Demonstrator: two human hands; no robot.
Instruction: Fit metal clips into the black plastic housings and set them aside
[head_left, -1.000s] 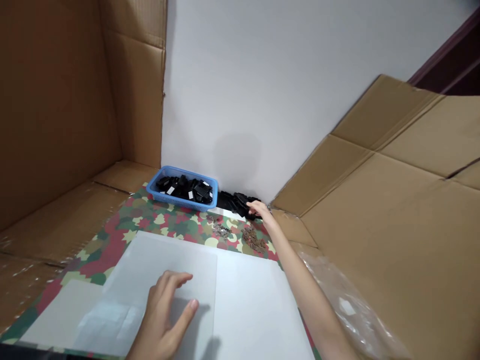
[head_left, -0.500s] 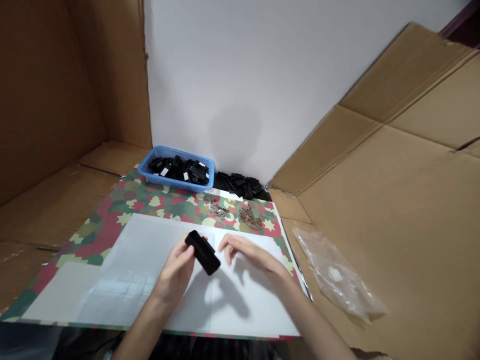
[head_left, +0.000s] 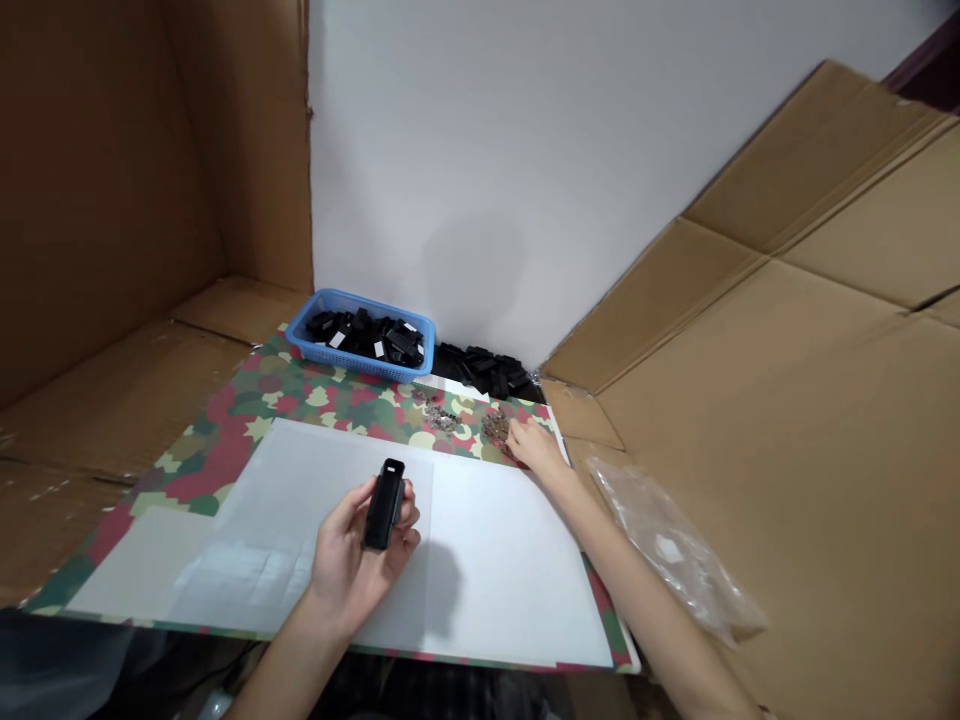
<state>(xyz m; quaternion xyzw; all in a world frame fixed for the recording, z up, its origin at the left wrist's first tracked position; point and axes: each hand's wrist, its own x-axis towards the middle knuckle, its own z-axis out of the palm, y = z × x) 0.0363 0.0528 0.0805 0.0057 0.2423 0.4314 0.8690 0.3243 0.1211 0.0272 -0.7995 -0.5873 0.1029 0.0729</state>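
A small oblong black plastic case (head_left: 385, 505) rests in my left hand (head_left: 351, 555), thumb on one side and fingers curled round the other. Its hollow inside faces up, with a small light slot near the far end. My right hand (head_left: 534, 445) reaches to the far right of the table, fingertips bent together at a pile of small brownish metal pieces (head_left: 495, 426). Whether a piece is between those fingers cannot be seen. Just left of that pile lies a second pile of small silvery metal pieces (head_left: 442, 420).
A blue basket (head_left: 360, 368) of black plastic parts, some with white labels, stands at the back left. More black parts (head_left: 487, 370) lie heaped beside it. White sheets (head_left: 510, 560) cover the patterned tabletop. Cardboard walls flank both sides; a clear plastic bag (head_left: 675, 550) lies right.
My right hand has moved from beside the case out to the brownish pile. My left hand has turned the case, so its hollow side now shows, and lowered it slightly.
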